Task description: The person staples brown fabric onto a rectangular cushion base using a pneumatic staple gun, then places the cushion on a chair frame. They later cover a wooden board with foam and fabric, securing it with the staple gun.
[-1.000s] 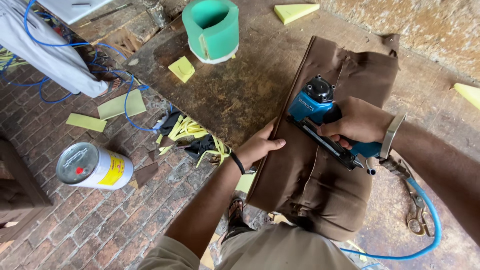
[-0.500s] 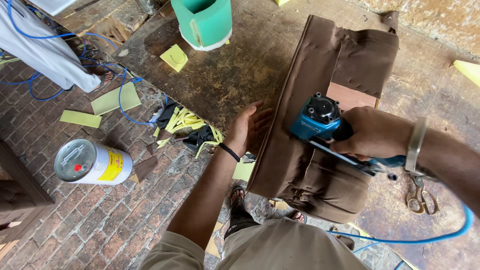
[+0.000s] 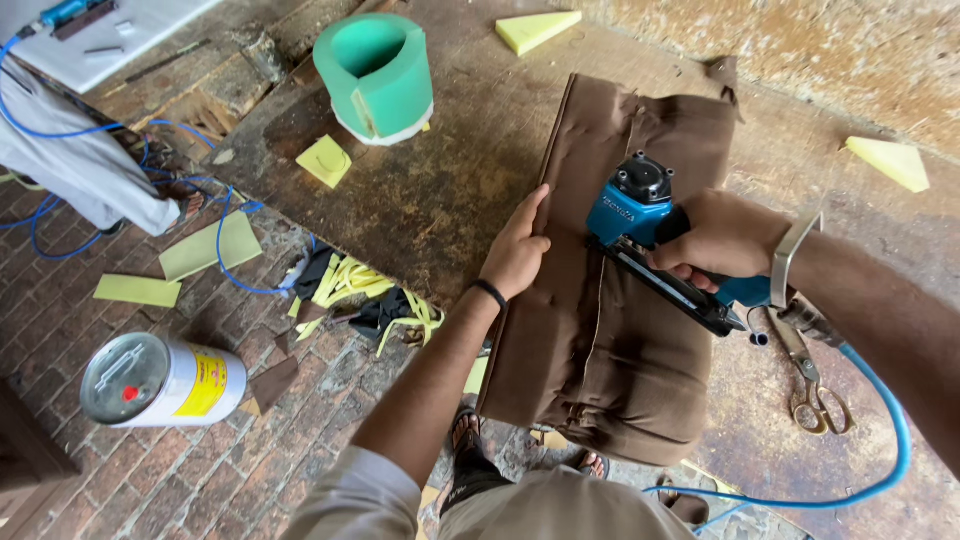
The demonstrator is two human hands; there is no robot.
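Lying across the near edge of the tabletop, a brown upholstered cushion overhangs it. Pressed flat on the cushion's left edge, the left hand is open. Wrapped tight, the right hand grips a blue pneumatic stapler, nose on the fabric.

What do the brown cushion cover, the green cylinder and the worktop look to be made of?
The brown cushion cover looks like matte woven fabric: it creases softly and shows seams. The green cylinder seems to be foam, going by its thick, dull, porous-looking wall. The worktop is hard to call; its stained, rough, mottled surface suggests worn wood or board.
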